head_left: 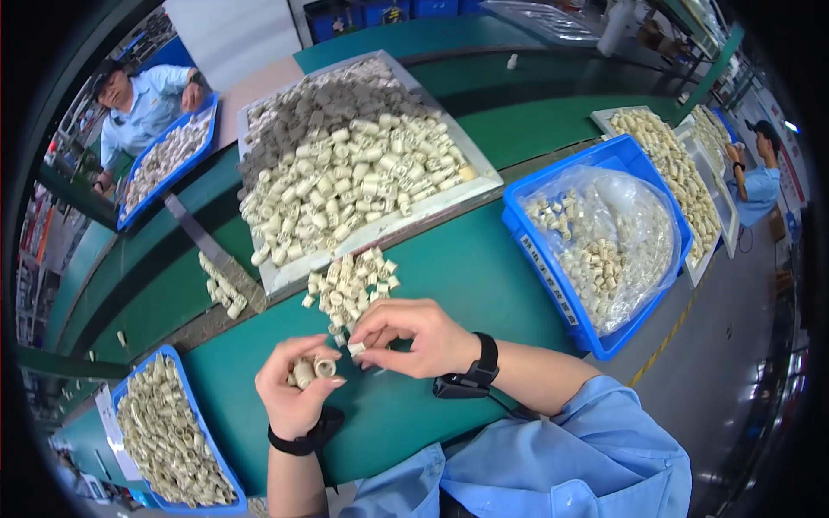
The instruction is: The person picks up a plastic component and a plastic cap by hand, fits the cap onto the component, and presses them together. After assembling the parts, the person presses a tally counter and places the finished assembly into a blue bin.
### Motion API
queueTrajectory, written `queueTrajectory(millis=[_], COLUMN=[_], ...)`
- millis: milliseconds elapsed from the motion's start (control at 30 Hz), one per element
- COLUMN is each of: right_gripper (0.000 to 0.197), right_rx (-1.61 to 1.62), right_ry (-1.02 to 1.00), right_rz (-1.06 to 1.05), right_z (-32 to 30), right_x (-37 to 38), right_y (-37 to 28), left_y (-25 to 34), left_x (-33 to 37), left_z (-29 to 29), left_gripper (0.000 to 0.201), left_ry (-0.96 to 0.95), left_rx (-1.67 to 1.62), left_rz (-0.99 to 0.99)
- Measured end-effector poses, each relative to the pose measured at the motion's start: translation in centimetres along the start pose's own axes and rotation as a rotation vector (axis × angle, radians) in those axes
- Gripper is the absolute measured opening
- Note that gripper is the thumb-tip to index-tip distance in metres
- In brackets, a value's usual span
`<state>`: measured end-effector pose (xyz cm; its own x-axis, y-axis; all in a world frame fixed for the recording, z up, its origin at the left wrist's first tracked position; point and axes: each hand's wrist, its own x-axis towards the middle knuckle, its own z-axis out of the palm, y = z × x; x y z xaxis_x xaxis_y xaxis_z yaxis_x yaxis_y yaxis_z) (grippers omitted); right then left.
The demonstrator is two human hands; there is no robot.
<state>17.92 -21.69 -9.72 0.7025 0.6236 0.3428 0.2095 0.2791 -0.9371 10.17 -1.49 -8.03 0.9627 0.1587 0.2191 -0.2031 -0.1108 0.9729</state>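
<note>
My left hand is curled around a few cream plastic fittings, one with its round opening showing. Close beside it, my right hand pinches a single small cream piece between thumb and fingers. Both hands are over the green tabletop, just in front of a loose heap of cream fittings. Behind that heap lies a large white-edged tray piled with cream fittings at the near side and dark grey pieces at the far side.
On the right a blue bin holds a clear plastic bag with fittings. A blue tray full of fittings is at lower left. Across the line, a co-worker sits by another blue tray. Another person stands far right.
</note>
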Motion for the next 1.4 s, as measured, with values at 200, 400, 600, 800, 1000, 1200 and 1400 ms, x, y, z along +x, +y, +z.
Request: queueTrajectory(millis=[200, 400, 600, 800, 1000, 1200, 1400], right_gripper=[0.025, 0.029, 0.027, 0.024, 0.027, 0.029, 0.029], right_rx=[0.075, 0.185, 0.173, -0.058, -0.130, -0.028, -0.054], right_ry=[0.021, -0.006, 0.013, -0.002, 0.014, 0.131, 0.085], right_rz=[-0.088, -0.066, -0.145, -0.263, -0.281, -0.215, -0.321], right_z=[0.1, 0.7, 1.1, 0.7, 0.8, 1.3, 0.8], right_x=[-0.3, -0.6, -0.9, -0.4, -0.4, -0.7, -0.4], right_y=[0.1, -0.1, -0.3, -0.3, -0.2, 0.3, 0.0], left_y=[-2.1, -2.2, -2.0, -2.1, -2.4, -1.3, -2.1], left_x=[0.6, 0.0, -0.8, -0.9, -0.6, -1.2, -1.2], left_z=[0.7, 0.8, 0.6, 1.0, 0.2, 1.5, 0.7], left_gripper=[0.033, 0.035, 0.036, 0.037, 0.041, 0.036, 0.032], left_ry=[-0.019, -0.029, -0.063, -0.028, -0.140, 0.004, 0.001], left_rx=[-0.074, -0.107, -0.081, -0.138, 0.115, 0.033, -0.171], left_rz=[0.150, 0.184, 0.220, 0.219, 0.383, 0.223, 0.148])
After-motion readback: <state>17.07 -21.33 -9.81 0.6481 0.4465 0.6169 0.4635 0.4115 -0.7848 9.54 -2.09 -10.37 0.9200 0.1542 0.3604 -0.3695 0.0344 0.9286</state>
